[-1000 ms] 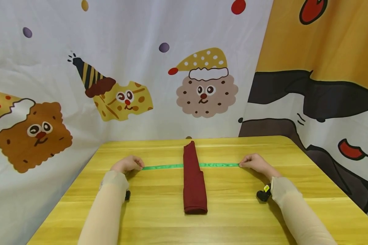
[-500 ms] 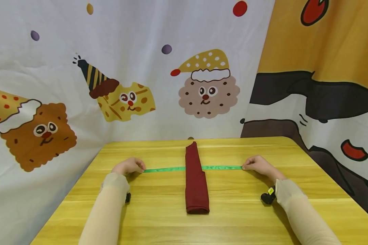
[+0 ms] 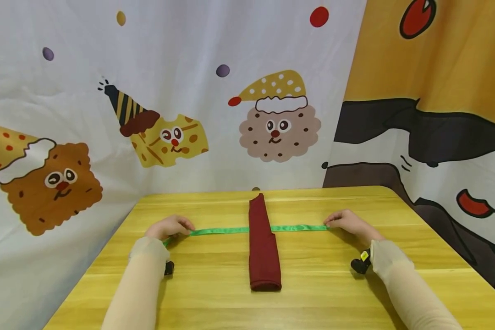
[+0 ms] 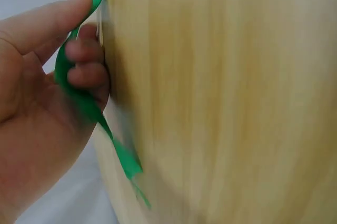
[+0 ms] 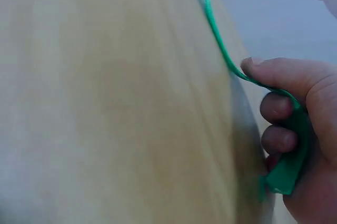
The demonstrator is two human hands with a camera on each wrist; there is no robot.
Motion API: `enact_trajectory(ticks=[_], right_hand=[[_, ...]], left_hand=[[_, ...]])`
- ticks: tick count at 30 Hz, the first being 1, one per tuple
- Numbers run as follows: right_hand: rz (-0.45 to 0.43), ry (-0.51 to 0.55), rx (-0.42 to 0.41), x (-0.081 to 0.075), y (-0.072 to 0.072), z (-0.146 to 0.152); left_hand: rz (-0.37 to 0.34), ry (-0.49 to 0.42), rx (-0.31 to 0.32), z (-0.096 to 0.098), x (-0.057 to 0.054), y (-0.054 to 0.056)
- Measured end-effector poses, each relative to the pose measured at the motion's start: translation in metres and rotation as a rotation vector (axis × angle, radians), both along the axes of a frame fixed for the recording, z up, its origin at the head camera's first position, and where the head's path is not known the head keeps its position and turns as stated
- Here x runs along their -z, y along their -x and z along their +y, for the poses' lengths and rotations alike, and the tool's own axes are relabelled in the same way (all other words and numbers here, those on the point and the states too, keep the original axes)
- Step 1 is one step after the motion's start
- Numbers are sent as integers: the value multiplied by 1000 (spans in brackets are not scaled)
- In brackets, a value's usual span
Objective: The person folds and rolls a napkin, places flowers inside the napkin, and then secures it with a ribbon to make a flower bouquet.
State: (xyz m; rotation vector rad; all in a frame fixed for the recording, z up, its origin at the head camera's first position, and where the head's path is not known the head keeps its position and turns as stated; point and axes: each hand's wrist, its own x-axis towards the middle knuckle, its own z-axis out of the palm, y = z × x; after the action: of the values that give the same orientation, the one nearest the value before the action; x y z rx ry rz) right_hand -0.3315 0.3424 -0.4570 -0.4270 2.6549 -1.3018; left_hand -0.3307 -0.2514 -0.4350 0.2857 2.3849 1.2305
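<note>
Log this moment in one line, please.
left hand: holds ribbon near one end | right hand: holds ribbon near other end | red cloth: on table, lying across ribbon

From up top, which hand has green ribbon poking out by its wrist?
The left hand: in the head view, a ribbon tail shows beside its cuff. At the right hand, green ribbon shows only toward the dark red cloth.

- I see the bare left hand (image 3: 171, 227) shifted slightly outward.
- A tail of narrow, shiny green ribbon (image 3: 219, 231) has come into my view beside its wrist.
</note>
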Motion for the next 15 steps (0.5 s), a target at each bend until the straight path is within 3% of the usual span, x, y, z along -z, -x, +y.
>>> enact_trajectory(ticks=[3,7,15], right_hand=[[-57,15,14,-3,2,2],[-114,-11,-27,-9,5,7],[-112,-90,-130,-27,7,17]], left_hand=[[-19,-53,15,-6,1,-2],[-24,-73,22,-14,2,-4],[-32,-13,12,-28,-5,1]])
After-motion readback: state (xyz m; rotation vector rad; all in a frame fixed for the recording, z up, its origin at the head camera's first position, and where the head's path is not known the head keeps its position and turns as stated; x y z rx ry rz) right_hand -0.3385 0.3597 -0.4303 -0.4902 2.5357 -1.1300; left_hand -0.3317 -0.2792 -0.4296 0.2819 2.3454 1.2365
